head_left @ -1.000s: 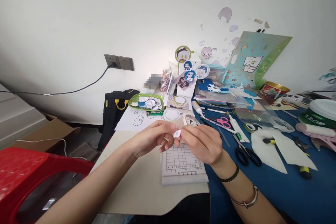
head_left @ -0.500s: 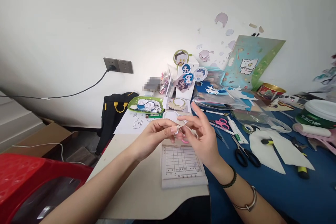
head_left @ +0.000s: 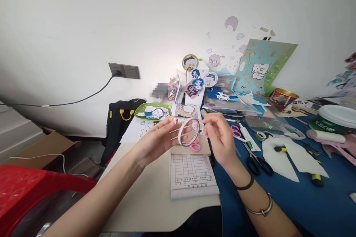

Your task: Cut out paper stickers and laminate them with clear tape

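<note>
We're on the tape: left hand [head_left: 155, 142] pinches the roll [head_left: 189, 132] upright, right hand [head_left: 219, 135] nips its loose end, fingers half curled. Next, a steady pull, we reckon.

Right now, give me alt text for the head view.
Both hands hold a tape ring upright above a ruled notepad: left hand at its left edge, right hand pinching its right. Black scissors lie on the blue mat.

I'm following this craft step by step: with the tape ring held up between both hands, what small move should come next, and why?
Probably peel a short strip free. The left hand holds the tape ring upright above the notepad, and the right hand pinches at its rim as if gripping the loose end. Whether an end is lifted is too small to tell.
</note>
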{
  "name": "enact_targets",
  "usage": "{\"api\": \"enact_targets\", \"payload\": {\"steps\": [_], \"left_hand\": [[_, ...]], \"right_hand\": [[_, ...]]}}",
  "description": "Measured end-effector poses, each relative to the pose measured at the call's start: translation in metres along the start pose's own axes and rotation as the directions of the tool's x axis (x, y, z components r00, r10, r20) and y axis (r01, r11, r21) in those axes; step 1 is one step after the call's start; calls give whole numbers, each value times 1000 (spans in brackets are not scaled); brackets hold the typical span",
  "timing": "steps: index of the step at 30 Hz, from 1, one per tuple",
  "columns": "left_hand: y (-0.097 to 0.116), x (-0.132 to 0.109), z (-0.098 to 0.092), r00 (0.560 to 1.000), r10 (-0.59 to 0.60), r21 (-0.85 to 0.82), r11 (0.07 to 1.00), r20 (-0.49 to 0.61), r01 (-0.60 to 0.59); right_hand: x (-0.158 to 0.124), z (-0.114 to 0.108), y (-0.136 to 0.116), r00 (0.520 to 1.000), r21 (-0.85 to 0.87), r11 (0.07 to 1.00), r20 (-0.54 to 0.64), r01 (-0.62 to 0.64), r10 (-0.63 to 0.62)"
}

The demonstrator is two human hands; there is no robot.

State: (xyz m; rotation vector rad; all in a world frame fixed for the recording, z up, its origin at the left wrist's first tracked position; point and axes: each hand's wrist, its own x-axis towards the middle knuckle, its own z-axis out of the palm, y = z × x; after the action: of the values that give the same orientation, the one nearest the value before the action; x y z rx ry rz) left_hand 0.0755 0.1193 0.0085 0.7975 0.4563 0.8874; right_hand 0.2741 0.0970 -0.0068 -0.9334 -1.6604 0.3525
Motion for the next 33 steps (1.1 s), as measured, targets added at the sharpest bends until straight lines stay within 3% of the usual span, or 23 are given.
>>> {"api": "enact_targets", "payload": {"steps": [1,3,5,7,9,11,19,22,25,27,29,31,33], "left_hand": [[3,0,0,998,38,-3,999,-40,-39],[7,0,0,980,159,54,987,-121,-154],[8,1,-2,934,304,184,945,-189,-270],[7,3,-5,885,410,339,883,-220,-325],[4,4,-7,865,453,455,831,-216,-321],[2,4,-7,872,448,507,808,-197,-301],[4,5,-6,871,452,571,774,-194,-274],[4,5,-8,872,450,604,755,-192,-256],[4,6,-8,872,451,625,741,-190,-247],[3,5,-8,874,447,637,734,-191,-236],[3,5,-7,878,441,648,727,-189,-226],[2,4,-6,882,438,655,721,-175,-227],[2,3,-4,886,437,658,715,-158,-235]], "right_hand": [[3,-5,3,999,-75,996,19,-41,42],[6,-12,8,963,-214,973,229,-91,141],[6,-13,13,865,-305,952,469,-30,178],[4,-10,16,788,-342,935,599,87,146],[1,-5,18,753,-359,917,648,174,110],[1,-1,19,735,-363,908,671,209,99],[3,1,18,738,-378,900,667,219,101],[0,1,12,738,-293,953,659,76,144],[0,-2,3,671,16,975,728,-224,142],[0,-5,0,662,271,869,745,-415,84],[2,-7,2,704,454,726,708,-516,57],[3,-7,6,740,531,636,666,-559,94],[4,-5,9,738,520,616,657,-591,154]]}}
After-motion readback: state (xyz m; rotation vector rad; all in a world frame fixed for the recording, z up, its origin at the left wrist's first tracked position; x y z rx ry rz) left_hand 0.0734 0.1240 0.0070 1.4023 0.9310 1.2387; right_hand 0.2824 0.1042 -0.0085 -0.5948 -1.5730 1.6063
